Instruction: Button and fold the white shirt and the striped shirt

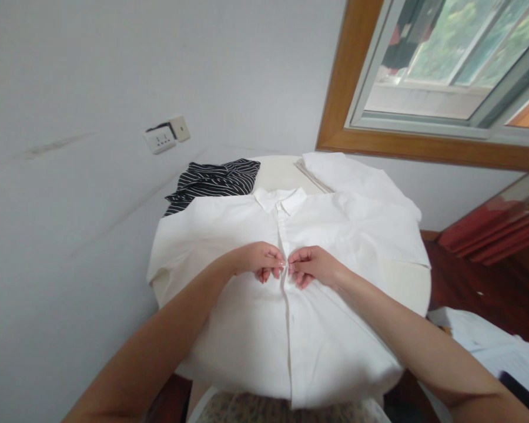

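Note:
A white button-up shirt lies face up over a small round table, collar at the far side. My left hand and my right hand meet at the shirt's front placket, about a third of the way down from the collar. Both hands have their fingers curled and pinched on the placket edges, fingertips nearly touching each other. What lies between the fingertips is too small to make out.
A black-and-white striped garment is bunched at the table's far left. Another white folded garment lies at the far right. A wall socket is on the wall behind. A window is at upper right; red wood furniture stands right.

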Demonstrator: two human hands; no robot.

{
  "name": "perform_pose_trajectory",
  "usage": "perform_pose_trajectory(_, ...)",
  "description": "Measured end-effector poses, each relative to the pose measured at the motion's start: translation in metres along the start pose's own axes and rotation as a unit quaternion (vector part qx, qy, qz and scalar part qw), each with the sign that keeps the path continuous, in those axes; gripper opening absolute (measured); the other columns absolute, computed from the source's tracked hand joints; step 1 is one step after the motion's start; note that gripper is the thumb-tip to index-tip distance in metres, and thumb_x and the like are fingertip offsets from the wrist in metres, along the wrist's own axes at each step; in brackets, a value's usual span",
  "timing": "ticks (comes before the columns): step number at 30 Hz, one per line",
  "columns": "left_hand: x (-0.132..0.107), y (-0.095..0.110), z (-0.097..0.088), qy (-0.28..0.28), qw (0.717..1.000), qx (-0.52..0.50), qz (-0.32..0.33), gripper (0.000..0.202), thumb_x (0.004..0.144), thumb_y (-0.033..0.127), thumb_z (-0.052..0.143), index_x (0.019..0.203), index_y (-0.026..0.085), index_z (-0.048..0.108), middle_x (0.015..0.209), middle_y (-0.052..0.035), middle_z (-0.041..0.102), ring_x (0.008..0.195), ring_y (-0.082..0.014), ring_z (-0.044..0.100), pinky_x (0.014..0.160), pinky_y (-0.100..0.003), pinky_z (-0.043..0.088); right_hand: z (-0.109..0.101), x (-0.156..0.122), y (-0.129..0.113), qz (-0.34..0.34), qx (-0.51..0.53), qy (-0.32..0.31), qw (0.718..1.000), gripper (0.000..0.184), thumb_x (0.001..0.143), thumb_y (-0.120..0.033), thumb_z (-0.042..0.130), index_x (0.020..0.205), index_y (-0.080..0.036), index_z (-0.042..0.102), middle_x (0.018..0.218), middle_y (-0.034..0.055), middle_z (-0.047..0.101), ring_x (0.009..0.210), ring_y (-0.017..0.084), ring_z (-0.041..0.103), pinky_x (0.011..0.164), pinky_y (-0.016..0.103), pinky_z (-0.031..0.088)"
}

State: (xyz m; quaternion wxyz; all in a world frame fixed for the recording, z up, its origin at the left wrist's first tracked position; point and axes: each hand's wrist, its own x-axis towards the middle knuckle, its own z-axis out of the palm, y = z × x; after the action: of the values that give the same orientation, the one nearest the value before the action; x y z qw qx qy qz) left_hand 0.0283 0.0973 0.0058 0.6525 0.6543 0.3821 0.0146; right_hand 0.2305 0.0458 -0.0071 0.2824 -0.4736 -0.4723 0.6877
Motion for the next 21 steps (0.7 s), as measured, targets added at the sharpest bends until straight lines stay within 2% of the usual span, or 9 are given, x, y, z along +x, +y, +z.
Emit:
perform_pose_trajectory(5, -0.001, 0.001, 0.001, -0.004, 1.0, -0.004, 0.003, 0.034, 0.074, 0.048, 0.066, 0.081, 0.015, 0.061, 0.073, -0.0013, 0.067, 0.047, -0.0069, 0.055, 0.048, -0.02, 0.046, 0.002, 0.001, 0.001, -0.022, -0.023, 0.014, 0.999, 0.02, 0.071, -0.028, 0.074, 0.077, -0.011, 0.065, 0.07, 0.0028, 0.067, 0.046, 0.006, 0.056, 0.042, 0.019, 0.053)
perform_pose_trajectory(10, -0.004, 0.005, 0.002, -0.021, 1.0, -0.02, -0.009, 0.029, 0.074, 0.042, 0.066, 0.079, 0.014, 0.06, 0.078, -0.0034, 0.07, 0.051, -0.0105, 0.061, 0.053, -0.024, 0.05, 0.008, 0.001, 0.0, -0.037, -0.06, 0.025, 0.997, 0.017, 0.073, -0.027, 0.069, 0.072, -0.012, 0.062, 0.051, -0.0024, 0.058, 0.041, 0.007, 0.053, 0.038, 0.018, 0.05)
perform_pose_trajectory(14, -0.004, 0.008, 0.003, -0.009, 0.999, -0.01, -0.032, 0.038, 0.077, 0.05, 0.061, 0.074, 0.012, 0.062, 0.063, -0.004, 0.067, 0.05, -0.0121, 0.06, 0.053, -0.025, 0.05, 0.013, 0.004, 0.004, -0.056, -0.091, 0.046, 0.993, 0.01, 0.075, -0.023, 0.063, 0.072, -0.014, 0.058, 0.058, -0.0014, 0.062, 0.043, 0.008, 0.057, 0.038, 0.019, 0.05)
perform_pose_trajectory(18, -0.001, 0.007, 0.004, 0.015, 0.999, 0.021, -0.034, 0.043, 0.074, 0.055, 0.063, 0.069, 0.012, 0.063, 0.049, -0.0023, 0.061, 0.045, -0.0115, 0.056, 0.047, -0.022, 0.045, 0.017, 0.003, 0.009, -0.074, -0.126, 0.068, 0.987, 0.007, 0.078, -0.022, 0.06, 0.075, -0.017, 0.055, 0.067, -0.0009, 0.063, 0.044, 0.008, 0.058, 0.036, 0.018, 0.048)
perform_pose_trajectory(21, 0.0, 0.004, 0.005, 0.022, 0.999, 0.027, -0.022, 0.041, 0.074, 0.053, 0.063, 0.069, 0.012, 0.063, 0.045, -0.0005, 0.057, 0.042, -0.0106, 0.054, 0.044, -0.02, 0.042, 0.018, 0.002, 0.012, -0.089, -0.162, 0.08, 0.979, 0.009, 0.08, -0.024, 0.059, 0.075, -0.018, 0.054, 0.062, -0.0031, 0.06, 0.037, 0.006, 0.053, 0.032, 0.016, 0.043)
